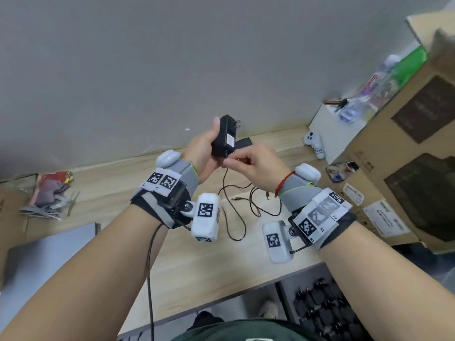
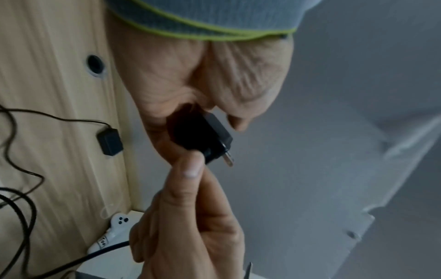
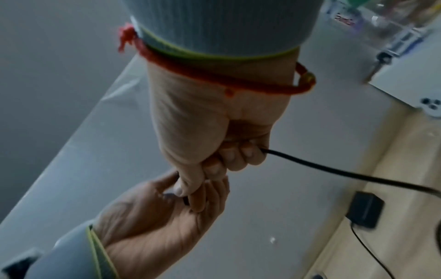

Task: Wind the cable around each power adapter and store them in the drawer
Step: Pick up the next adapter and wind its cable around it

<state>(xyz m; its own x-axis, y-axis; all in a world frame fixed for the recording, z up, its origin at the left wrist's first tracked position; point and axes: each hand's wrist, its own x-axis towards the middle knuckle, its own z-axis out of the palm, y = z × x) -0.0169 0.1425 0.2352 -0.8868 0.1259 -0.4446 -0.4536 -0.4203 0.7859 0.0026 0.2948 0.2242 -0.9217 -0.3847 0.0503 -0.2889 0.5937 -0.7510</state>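
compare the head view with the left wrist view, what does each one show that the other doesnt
Only the head view shows the open drawer of black adapters and the cardboard boxes. Only the left wrist view shows the round hole in the desk. Both show the left hand gripping the power adapter, the right hand pinching its cable, and a second adapter on the desk.

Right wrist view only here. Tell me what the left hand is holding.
Observer: The left hand grips a black power adapter, prongs pointing up.
Operator: Report where its cable runs.
Observer: The right hand pinches the cable at the adapter's base; the rest lies in loose loops on the desk, unwound.
Operator: Locate the drawer.
Observer: An open drawer sits below the desk's near edge, on the right, with dark adapters seemingly inside.
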